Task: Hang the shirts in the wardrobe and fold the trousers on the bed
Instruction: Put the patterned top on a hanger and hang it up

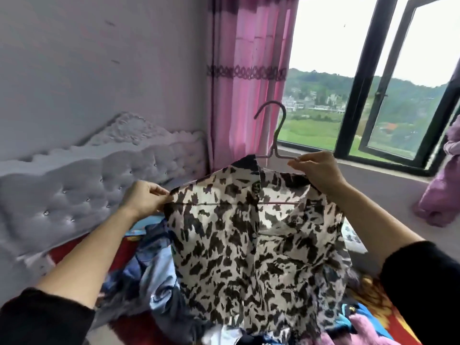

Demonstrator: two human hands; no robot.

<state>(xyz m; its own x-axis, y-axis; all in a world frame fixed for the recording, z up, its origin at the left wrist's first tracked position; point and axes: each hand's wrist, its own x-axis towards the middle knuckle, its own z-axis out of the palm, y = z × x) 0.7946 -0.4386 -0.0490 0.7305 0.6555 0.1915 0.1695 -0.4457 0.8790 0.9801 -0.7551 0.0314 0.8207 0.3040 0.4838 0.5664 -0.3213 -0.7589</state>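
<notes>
Cream shirt (249, 232), black blotches, draped over thin hook-topped hanger (273, 135), frame centre; left grip (144, 197) pinching shirt shoulder edge; right grip (318, 170) pinching hanger arm. Tufted headboard (99, 185), left.

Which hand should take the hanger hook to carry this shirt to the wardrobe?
Probably the right hand: it grips the hanger just beside the hook's stem. The left hand only pinches the shirt shoulder, farther away.
</notes>
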